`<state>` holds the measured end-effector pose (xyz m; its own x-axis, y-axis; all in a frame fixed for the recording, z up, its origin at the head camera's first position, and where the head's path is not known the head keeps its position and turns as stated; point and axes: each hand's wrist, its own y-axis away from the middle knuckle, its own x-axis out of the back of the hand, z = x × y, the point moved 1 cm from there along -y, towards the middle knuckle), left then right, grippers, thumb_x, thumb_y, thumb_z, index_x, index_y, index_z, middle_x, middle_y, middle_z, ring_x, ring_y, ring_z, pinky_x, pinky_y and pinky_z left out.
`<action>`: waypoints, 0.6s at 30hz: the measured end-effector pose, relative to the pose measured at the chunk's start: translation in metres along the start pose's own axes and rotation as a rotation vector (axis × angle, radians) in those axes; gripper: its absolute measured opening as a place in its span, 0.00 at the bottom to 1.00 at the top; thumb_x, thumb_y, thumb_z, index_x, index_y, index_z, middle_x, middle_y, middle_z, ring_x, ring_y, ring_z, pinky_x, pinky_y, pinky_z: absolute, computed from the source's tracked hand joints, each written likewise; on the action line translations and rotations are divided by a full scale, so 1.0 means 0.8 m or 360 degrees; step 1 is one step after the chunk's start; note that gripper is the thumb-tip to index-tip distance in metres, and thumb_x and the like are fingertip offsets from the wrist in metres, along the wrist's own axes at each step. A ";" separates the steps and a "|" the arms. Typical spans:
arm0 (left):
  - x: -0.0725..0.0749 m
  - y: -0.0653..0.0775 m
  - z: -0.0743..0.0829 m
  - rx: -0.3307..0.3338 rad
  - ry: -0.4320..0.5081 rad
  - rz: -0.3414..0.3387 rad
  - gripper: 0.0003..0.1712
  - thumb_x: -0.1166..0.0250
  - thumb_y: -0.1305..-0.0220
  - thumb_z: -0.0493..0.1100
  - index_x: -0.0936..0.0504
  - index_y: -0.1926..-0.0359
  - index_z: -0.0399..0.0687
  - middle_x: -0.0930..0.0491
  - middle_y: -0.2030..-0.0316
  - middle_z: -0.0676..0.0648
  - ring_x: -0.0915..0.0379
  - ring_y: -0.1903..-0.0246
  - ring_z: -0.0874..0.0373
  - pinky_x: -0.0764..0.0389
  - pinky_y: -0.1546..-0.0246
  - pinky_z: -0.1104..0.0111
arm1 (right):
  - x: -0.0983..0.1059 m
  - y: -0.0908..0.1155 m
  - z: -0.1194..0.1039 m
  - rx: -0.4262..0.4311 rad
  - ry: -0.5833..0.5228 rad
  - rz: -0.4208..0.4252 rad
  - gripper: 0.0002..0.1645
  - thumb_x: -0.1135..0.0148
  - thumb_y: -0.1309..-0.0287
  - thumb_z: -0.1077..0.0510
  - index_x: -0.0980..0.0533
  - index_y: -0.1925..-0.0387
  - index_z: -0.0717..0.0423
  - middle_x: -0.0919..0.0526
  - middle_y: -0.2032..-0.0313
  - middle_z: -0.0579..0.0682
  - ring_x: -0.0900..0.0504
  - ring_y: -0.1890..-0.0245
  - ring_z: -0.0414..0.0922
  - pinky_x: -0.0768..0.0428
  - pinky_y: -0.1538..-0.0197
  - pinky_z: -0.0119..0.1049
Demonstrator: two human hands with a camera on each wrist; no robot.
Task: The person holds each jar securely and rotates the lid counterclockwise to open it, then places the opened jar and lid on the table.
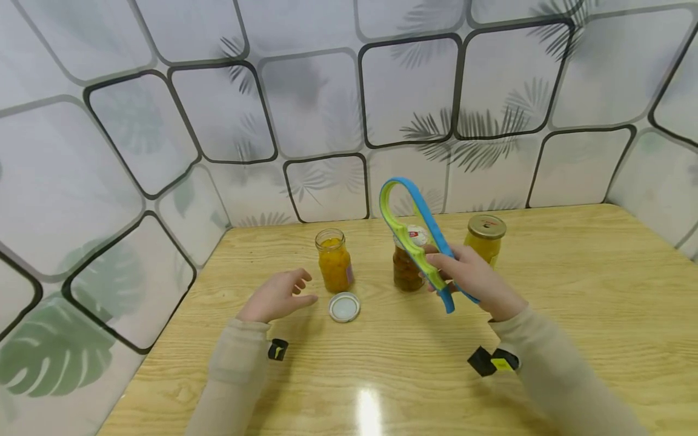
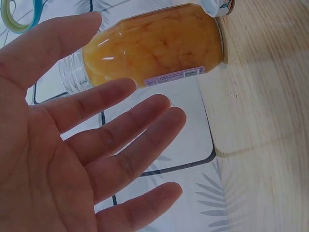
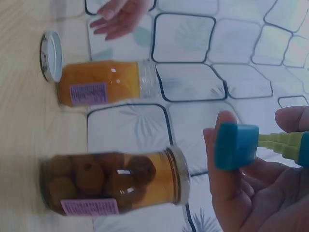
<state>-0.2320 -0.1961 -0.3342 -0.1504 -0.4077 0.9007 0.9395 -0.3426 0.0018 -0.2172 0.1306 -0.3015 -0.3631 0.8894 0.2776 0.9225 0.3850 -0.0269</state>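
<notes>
My right hand holds a blue and green jar opener, a looped tool with stepped inner edges, raised above the table. Behind it a lidded jar of dark round fruit stands upright, partly hidden in the head view. My left hand holds nothing, its fingers spread and slightly bent beside an uncovered jar of orange fruit. In the left wrist view a small gap seems to separate the fingers from that jar, though contact is hard to tell. Its lid lies on the table in front, pale inside up.
A jar with yellow contents and a gold lid stands behind my right hand. The wooden table meets a patterned wall covering at the back and left. Light glares off the table's near part.
</notes>
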 end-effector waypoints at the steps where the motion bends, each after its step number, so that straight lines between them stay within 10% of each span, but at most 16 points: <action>1: 0.000 0.000 0.000 -0.0001 0.0000 -0.0001 0.24 0.39 0.43 0.49 0.28 0.51 0.37 0.24 0.59 0.39 0.28 0.58 0.48 0.26 0.58 0.58 | 0.004 0.000 0.000 0.0005 0.0021 0.0044 0.35 0.55 0.36 0.49 0.45 0.38 0.71 0.25 0.61 0.61 0.22 0.68 0.49 0.24 0.65 0.45; 18: -0.001 0.000 0.006 -0.0058 -0.0023 0.0022 0.23 0.40 0.43 0.49 0.28 0.51 0.39 0.24 0.56 0.40 0.28 0.59 0.51 0.26 0.58 0.59 | 0.048 0.004 -0.005 0.0107 0.0383 0.0429 0.28 0.53 0.37 0.46 0.34 0.50 0.69 0.28 0.63 0.59 0.23 0.68 0.50 0.26 0.66 0.42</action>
<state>-0.2303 -0.1916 -0.3325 -0.1325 -0.4006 0.9066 0.9295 -0.3678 -0.0267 -0.2278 0.1651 -0.2872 -0.0594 0.8809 0.4696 0.9673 0.1669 -0.1908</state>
